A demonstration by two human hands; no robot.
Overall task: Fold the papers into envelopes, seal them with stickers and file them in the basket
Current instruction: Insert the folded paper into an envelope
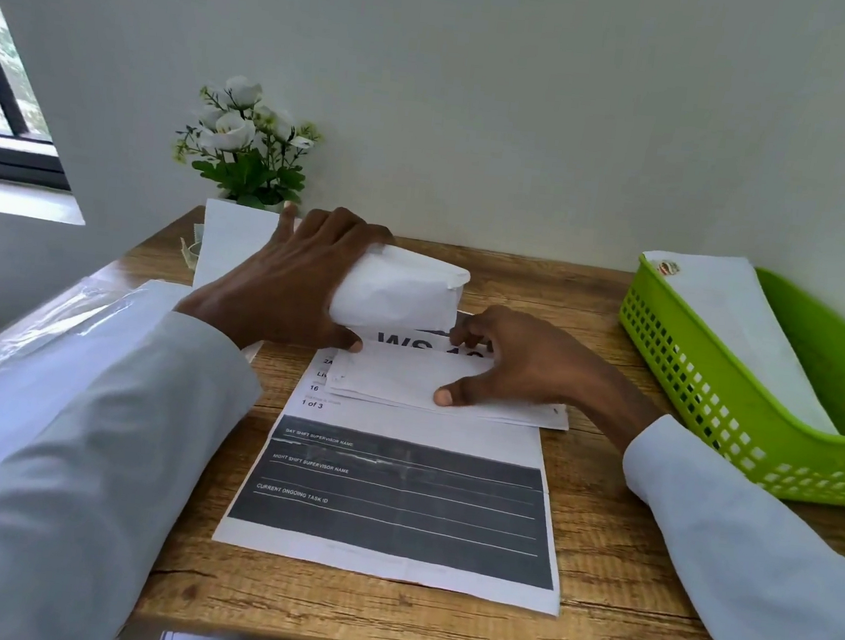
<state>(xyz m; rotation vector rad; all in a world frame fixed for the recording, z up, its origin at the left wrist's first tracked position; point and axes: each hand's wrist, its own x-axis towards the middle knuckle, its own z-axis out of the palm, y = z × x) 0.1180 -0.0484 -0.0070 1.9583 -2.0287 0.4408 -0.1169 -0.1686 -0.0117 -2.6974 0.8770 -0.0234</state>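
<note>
A white paper (405,375), partly folded, lies on a printed form sheet (392,502) in the middle of the wooden table. My left hand (285,280) bends its far flap (402,292) up and over, fingers curled around the flap. My right hand (519,365) presses flat on the paper's right part, thumb on its near edge. At the right stands a green plastic basket (740,428) with a folded white envelope (729,328) inside, sealed with a small sticker (669,267) at its far corner.
A stack of blank white sheets (231,244) lies at the back left, behind my left hand. A pot of white flowers (246,148) stands against the wall. A clear plastic sleeve (48,325) lies at the left edge. A window is at far left.
</note>
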